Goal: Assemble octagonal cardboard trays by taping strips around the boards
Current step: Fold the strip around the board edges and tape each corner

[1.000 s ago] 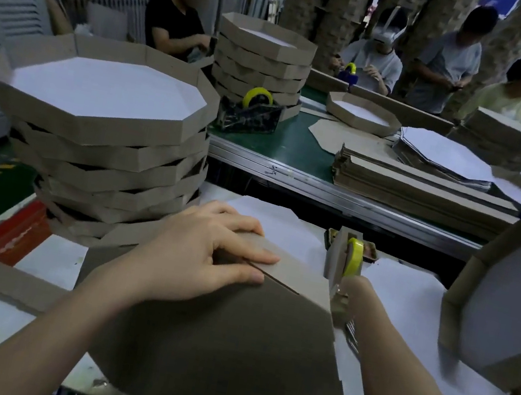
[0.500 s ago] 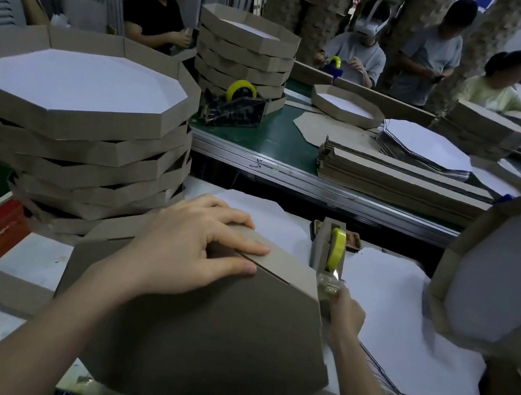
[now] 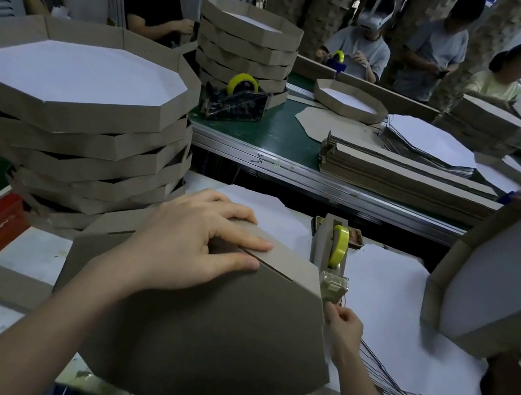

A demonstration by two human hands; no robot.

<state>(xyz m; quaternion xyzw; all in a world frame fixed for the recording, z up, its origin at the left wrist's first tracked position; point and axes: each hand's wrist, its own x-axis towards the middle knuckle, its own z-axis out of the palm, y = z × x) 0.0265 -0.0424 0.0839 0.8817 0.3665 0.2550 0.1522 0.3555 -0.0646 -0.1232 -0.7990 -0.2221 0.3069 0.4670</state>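
Pulling back from the tape dispenser (image 3: 331,244), our right hand (image 3: 344,329) is pinching clear tape (image 3: 334,285)
Our left hand (image 3: 194,248) is lying flat, fingers straight, pressing the strip seam (image 3: 274,268) of the upturned octagonal tray (image 3: 210,338), which is resting on the worktable (image 3: 33,256) before us

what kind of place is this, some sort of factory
Most likely a packaging workshop or small factory line. It shows tall stacks of finished octagonal trays, bundles of cardboard strips on a green-topped bench, and several other workers around it.
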